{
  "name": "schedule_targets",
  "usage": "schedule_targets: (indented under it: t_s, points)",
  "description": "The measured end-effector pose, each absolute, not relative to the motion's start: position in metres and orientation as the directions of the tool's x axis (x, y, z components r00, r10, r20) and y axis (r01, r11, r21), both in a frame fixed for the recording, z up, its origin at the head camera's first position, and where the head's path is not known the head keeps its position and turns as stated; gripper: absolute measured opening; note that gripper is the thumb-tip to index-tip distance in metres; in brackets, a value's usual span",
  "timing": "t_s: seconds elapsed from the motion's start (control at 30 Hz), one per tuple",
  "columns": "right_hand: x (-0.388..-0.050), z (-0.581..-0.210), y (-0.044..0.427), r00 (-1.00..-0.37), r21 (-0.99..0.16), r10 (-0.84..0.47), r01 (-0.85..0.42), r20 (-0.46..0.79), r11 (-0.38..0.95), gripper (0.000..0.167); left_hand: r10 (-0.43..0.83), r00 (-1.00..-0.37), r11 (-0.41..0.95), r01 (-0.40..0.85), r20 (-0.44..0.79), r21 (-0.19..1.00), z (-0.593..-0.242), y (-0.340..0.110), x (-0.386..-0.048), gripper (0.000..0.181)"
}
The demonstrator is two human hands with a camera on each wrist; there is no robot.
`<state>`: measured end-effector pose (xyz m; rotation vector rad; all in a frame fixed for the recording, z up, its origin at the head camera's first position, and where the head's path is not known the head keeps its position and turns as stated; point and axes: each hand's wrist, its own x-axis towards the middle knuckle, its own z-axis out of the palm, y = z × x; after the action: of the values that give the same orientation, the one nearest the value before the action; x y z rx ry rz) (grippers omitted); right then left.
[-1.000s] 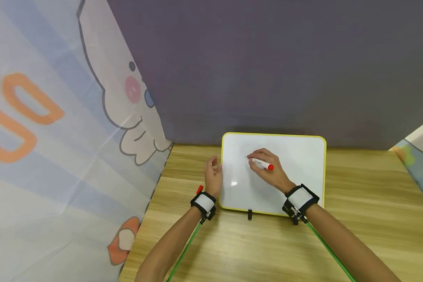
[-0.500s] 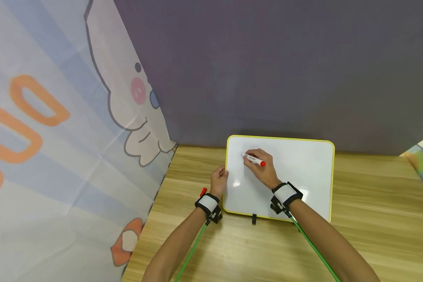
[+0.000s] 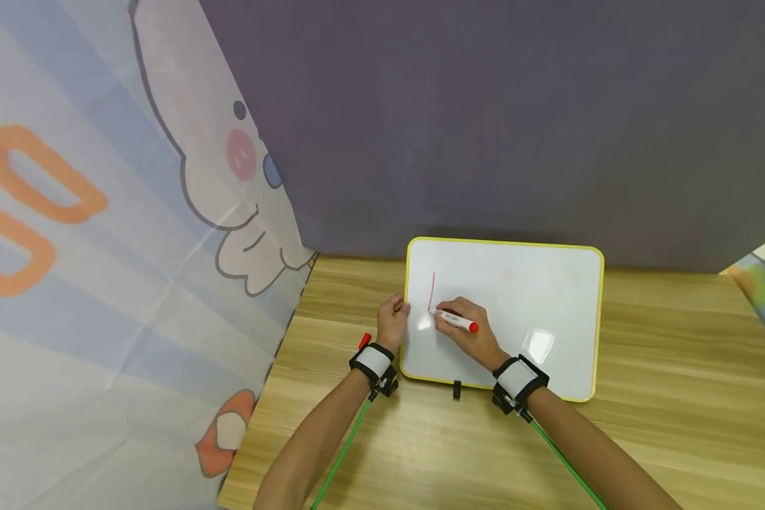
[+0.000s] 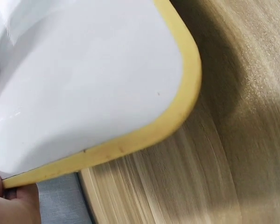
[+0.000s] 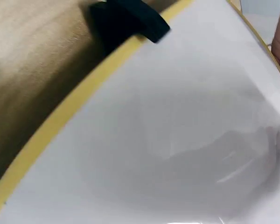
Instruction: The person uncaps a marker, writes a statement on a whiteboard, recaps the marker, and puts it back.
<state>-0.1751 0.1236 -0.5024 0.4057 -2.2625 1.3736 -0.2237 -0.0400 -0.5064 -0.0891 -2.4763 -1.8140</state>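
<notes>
**Right hand (image 3: 481, 342) puts a red-capped marker (image 3: 454, 319) to the whiteboard (image 3: 516, 297)**

Nearest, two bare forearms reach in over a wood-grain table (image 3: 676, 397), a green cable running along each. Each wrist wears a black band with a white patch, the left band (image 3: 373, 363) just off the board and the right band (image 3: 518, 379) over its near edge. Between them, a small black fitting (image 3: 457, 389) shows at that near edge. A small red piece (image 3: 365, 341) sits just left of the left wrist; what it rests on cannot be made out.

A little farther, the left hand (image 3: 392, 324) pinches the yellow rim at the board's left side, thumb and finger closed on it. The right hand has its fingers clamped round the white marker, which slants with its red end to the right and its tip at the left. That tip meets the near end of a thin red line (image 3: 431, 290), which runs nearly straight toward the far edge, in the left part of the board.

Beyond the board rises a dark grey wall (image 3: 497, 127). Along the left hangs a sheet (image 3: 102, 297) printed with a white cartoon animal and orange shapes.
</notes>
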Motion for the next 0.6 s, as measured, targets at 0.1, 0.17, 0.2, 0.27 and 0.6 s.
schedule_targets:
  t_s: [0.1, 0.17, 0.2, 0.27, 0.6]
  points:
    - [-0.174, -0.499, 0.126, -0.835, -0.741, 0.004, -0.486, 0.55, 0.464, 0.014, -0.001, -0.995, 0.311, 0.094, 0.099, 0.946, -0.504, -0.039, -0.223, 0.023]
    - [-0.178, -0.492, 0.132, -0.808, -0.725, 0.034, -0.509, 0.589, 0.465, 0.015, -0.01, -0.995, 0.317, 0.086, 0.095, 0.945, -0.503, -0.039, -0.222, 0.022]
    - [-0.182, -0.488, 0.135, -0.794, -0.72, 0.057, -0.515, 0.605, 0.465, 0.015, -0.015, -0.996, 0.314, 0.081, 0.09, 0.946, -0.503, -0.039, -0.222, 0.022]
    - [-0.189, -0.48, 0.142, -0.772, -0.718, 0.101, -0.523, 0.627, 0.46, 0.016, -0.02, -0.996, 0.313, 0.074, 0.085, 0.947, -0.502, -0.039, -0.221, 0.022]
    - [-0.19, -0.481, 0.15, -0.793, -0.734, 0.133, -0.467, 0.594, 0.493, 0.017, -0.007, -0.998, 0.312, 0.053, 0.059, 0.949, -0.504, -0.04, -0.224, 0.023]
